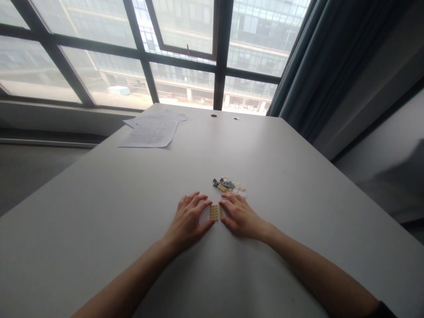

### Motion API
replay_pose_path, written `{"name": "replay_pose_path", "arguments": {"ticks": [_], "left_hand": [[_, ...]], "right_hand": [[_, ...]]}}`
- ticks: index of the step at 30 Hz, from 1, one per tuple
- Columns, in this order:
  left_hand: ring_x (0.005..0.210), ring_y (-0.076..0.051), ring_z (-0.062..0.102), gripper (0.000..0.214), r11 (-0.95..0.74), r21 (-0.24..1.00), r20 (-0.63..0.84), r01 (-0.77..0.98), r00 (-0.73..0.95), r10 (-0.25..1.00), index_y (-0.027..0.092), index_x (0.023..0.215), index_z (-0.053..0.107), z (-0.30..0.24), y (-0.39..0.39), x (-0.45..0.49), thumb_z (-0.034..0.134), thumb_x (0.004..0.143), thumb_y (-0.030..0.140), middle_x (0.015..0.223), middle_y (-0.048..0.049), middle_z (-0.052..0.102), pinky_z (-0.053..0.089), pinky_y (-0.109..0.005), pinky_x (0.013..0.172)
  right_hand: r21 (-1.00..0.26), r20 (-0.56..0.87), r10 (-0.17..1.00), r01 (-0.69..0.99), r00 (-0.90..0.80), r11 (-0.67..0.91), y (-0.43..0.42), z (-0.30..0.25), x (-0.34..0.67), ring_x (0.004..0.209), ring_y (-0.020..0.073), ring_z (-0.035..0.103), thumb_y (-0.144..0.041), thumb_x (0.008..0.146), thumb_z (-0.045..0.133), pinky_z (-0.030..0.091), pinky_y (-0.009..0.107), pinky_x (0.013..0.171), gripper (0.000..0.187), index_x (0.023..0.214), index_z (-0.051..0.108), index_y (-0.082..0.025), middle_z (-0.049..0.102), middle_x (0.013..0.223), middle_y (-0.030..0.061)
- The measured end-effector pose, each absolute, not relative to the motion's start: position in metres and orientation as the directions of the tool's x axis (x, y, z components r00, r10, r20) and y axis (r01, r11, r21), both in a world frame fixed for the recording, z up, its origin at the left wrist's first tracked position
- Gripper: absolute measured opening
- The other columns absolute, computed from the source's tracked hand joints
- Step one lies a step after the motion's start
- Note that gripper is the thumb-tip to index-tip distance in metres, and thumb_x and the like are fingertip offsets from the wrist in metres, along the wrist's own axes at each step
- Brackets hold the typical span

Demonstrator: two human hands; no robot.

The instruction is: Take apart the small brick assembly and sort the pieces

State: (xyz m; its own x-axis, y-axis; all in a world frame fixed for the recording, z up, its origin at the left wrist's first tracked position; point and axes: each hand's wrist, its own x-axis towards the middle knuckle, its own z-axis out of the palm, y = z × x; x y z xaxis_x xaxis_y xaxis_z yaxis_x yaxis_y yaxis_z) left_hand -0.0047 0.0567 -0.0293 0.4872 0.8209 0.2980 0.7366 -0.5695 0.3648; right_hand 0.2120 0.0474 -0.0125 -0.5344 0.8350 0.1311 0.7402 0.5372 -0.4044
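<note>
A tan studded toy brick plate [213, 212] lies flat on the white table. My left hand [190, 217] grips it at its far and near ends between index finger and thumb. Just to the right, a narrow strip of a second tan plate [221, 212] shows, with a small gap between the two. My right hand [240, 215] holds this narrower plate the same way, and part of it may be hidden by the fingers. Beyond my right fingertips sits a small pile of loose brick pieces [228, 184] in grey, dark, tan and white.
Printed paper sheets [150, 132] lie at the table's far left. Two small round fittings [213, 115] are set near the far edge of the white table [265, 163]. Windows stand behind it, and a dark curtain [311, 57] hangs at the right.
</note>
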Motion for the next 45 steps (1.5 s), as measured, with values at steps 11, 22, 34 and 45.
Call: {"name": "replay_pose_path", "arguments": {"ticks": [11,22,34,45], "left_hand": [[0.129,-0.032,0.038,0.038,-0.57,0.36,0.289,0.739,0.492,0.821,0.025,0.115,0.059,-0.034,0.058,-0.006,0.057,0.082,0.044,0.126,-0.0077,0.056,0.024,-0.056,0.108],[0.126,-0.032,0.041,0.038,-0.581,0.364,0.324,0.728,0.486,0.812,0.024,0.114,0.061,-0.033,0.058,-0.006,0.059,0.081,0.043,0.124,-0.0088,0.058,0.027,-0.055,0.107],[0.126,-0.033,0.042,0.037,-0.591,0.361,0.34,0.722,0.488,0.804,0.024,0.113,0.062,-0.034,0.058,-0.006,0.061,0.08,0.041,0.123,-0.009,0.058,0.027,-0.057,0.106],[0.125,-0.03,0.042,0.04,-0.559,0.404,0.319,0.724,0.462,0.828,0.023,0.116,0.058,-0.029,0.059,-0.003,0.061,0.081,0.042,0.124,-0.0085,0.057,0.029,-0.053,0.105]], "right_hand": [[-0.446,0.15,0.866,0.749,-0.477,0.49,0.049,-0.019,0.211,0.131,0.0286,0.031,-0.03,0.077,0.064,0.024,0.048,0.108,0.045,0.12,0.056,-0.02,0.045,0.136,0.0116],[-0.47,0.181,0.873,0.74,-0.454,0.482,0.049,-0.021,0.209,0.13,0.0294,0.033,-0.036,0.075,0.069,0.023,0.049,0.107,0.046,0.117,0.059,-0.021,0.048,0.134,0.0109],[-0.471,0.208,0.875,0.739,-0.437,0.481,0.049,-0.026,0.207,0.128,0.0299,0.036,-0.038,0.075,0.07,0.025,0.049,0.107,0.047,0.118,0.058,-0.021,0.05,0.132,0.0107],[-0.447,0.247,0.906,0.789,-0.344,0.421,0.051,-0.018,0.25,0.125,0.0256,0.04,-0.03,0.079,0.066,0.032,0.045,0.105,0.042,0.12,0.056,-0.021,0.05,0.131,0.0097]]}}
